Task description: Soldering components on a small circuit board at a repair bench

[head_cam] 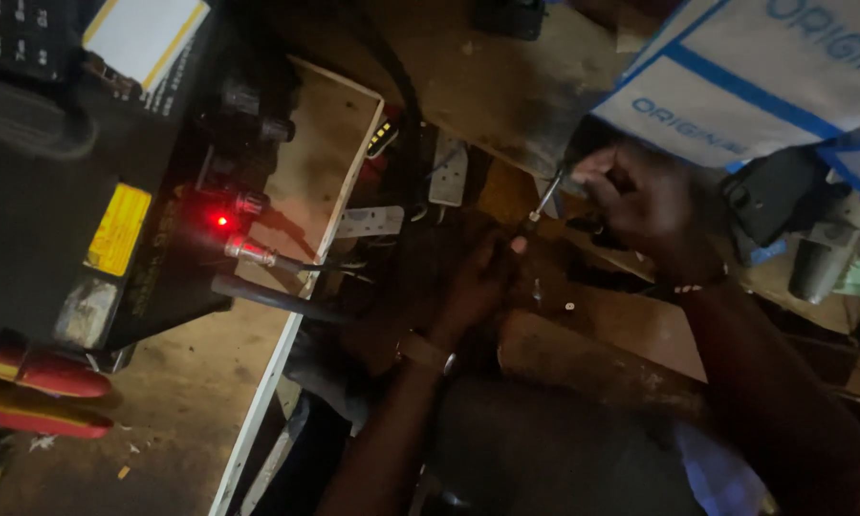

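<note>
Dim workshop, scuffed wood bench (305, 162), right hand (645, 196) grip closed on screwdriver (543, 205), left hand (473, 287) grip can't tell, black machine (114, 172) w/ red light.

Black box (114, 172) blocks left; white sack (764, 76) top right; betw. them open.

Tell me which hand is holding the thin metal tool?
The right hand grips the thin metal tool; the left hand only rests fingertips near its tip.

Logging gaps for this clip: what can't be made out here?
Head view only:
- Tip of the thin tool in the right hand: lost in shadow.
- What the left hand presses: too dark.
- Red-handled pliers: cut off by the left edge.
- Black unit: top cropped.
</note>
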